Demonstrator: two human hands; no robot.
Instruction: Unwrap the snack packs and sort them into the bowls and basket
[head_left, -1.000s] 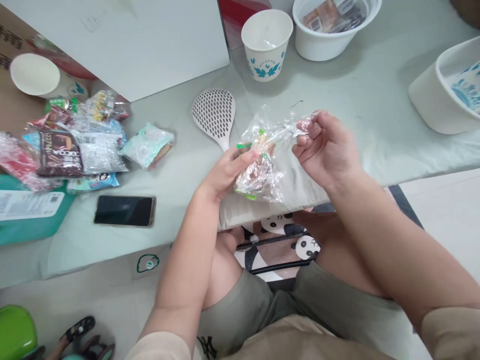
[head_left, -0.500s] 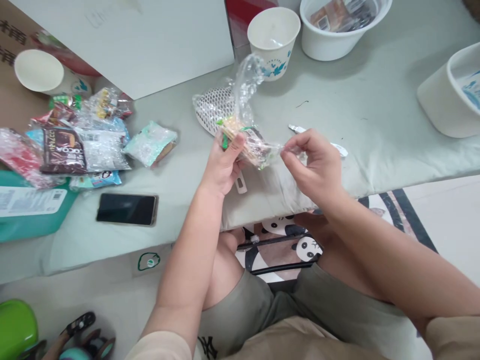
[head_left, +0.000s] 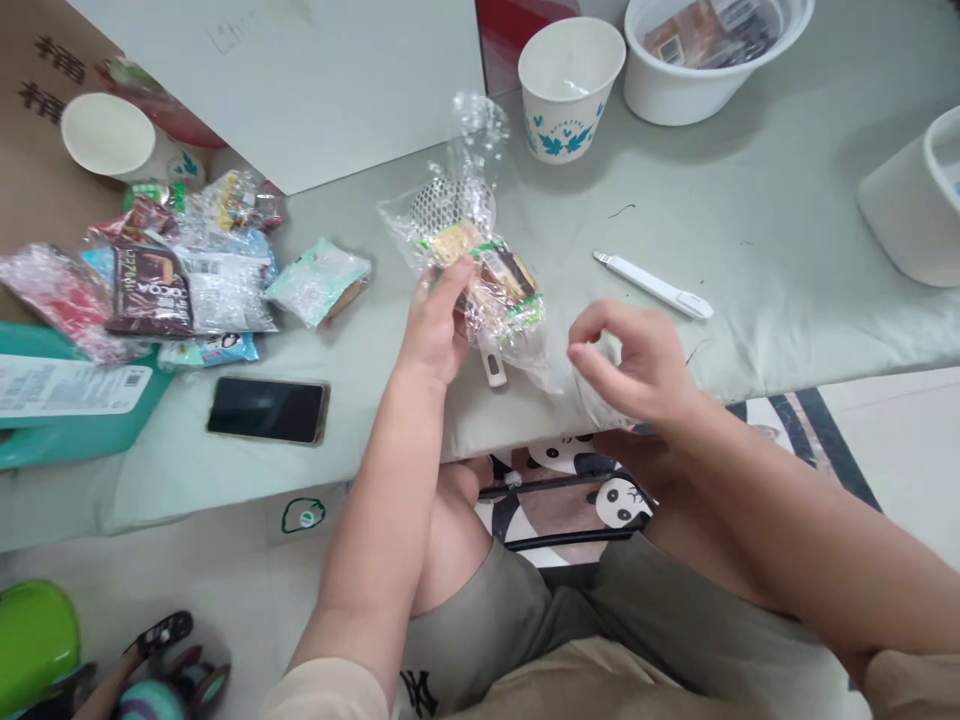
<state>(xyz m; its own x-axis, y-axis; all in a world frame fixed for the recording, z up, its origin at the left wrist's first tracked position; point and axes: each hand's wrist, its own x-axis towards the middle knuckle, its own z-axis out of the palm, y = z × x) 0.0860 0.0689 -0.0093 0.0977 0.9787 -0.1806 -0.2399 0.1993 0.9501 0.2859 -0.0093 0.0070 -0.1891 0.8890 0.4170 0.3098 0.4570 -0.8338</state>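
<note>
My left hand point(head_left: 439, 325) grips a clear plastic bag point(head_left: 517, 345) of small wrapped snacks point(head_left: 502, 270), thumb on top. The bag's loose end sticks up beyond the hand. Beneath the bag lies a white perforated scoop point(head_left: 452, 203), its handle point(head_left: 493, 365) showing near the table's front edge. To the right of the bag, and apart from it, my right hand point(head_left: 634, 355) is curled with thumb and forefinger nearly together. A clear sheen shows below its fingers; whatever they hold is unclear. A white utility knife point(head_left: 654, 285) lies just beyond this hand.
On the left are piled snack packets point(head_left: 191, 280), a single green packet point(head_left: 321, 282), a phone point(head_left: 268, 410) and a teal jug point(head_left: 82, 420). A paper cup point(head_left: 566, 120) and a white tub point(head_left: 675, 95) stand at the back. Another white container point(head_left: 904, 205) is at right.
My right hand has let go of the bag's end and come down slightly, uncovering the knife. The bag has opened out flatter in my left hand. The view has shifted a little.
</note>
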